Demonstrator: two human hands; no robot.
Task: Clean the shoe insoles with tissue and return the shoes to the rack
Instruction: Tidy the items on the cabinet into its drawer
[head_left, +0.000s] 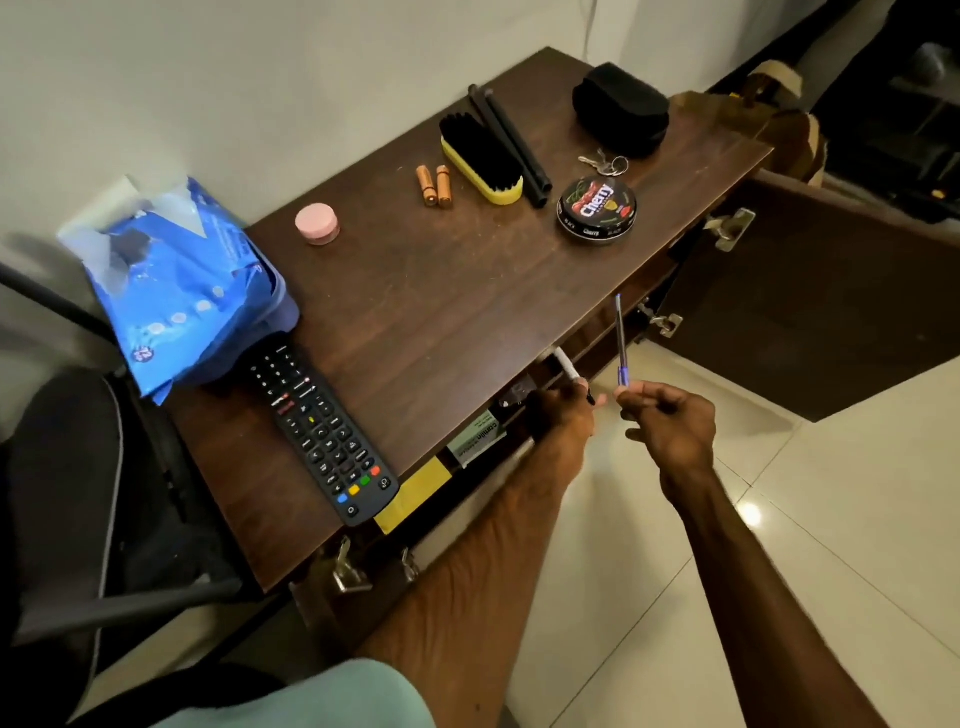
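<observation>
A blue tissue pack (182, 291) lies at the left end of a dark wooden cabinet top (441, 322). My left hand (561, 415) grips a white marker (569, 371) at the cabinet's front edge, over the open compartment below. My right hand (670, 421) pinches a blue pen (622, 340) upright, just right of the left hand and above the tiled floor. A brown shoe (795, 140) shows partly behind the cabinet's far right corner. No insole is visible.
On the top lie a TV remote (322, 426), pink jar (318, 223), two batteries (434, 186), shoe brush (483, 158), black rod (511, 140), polish tin (597, 208), keys (605, 163) and black pouch (621, 109). A cabinet door (831, 291) stands open at right. A black chair (78, 493) is left.
</observation>
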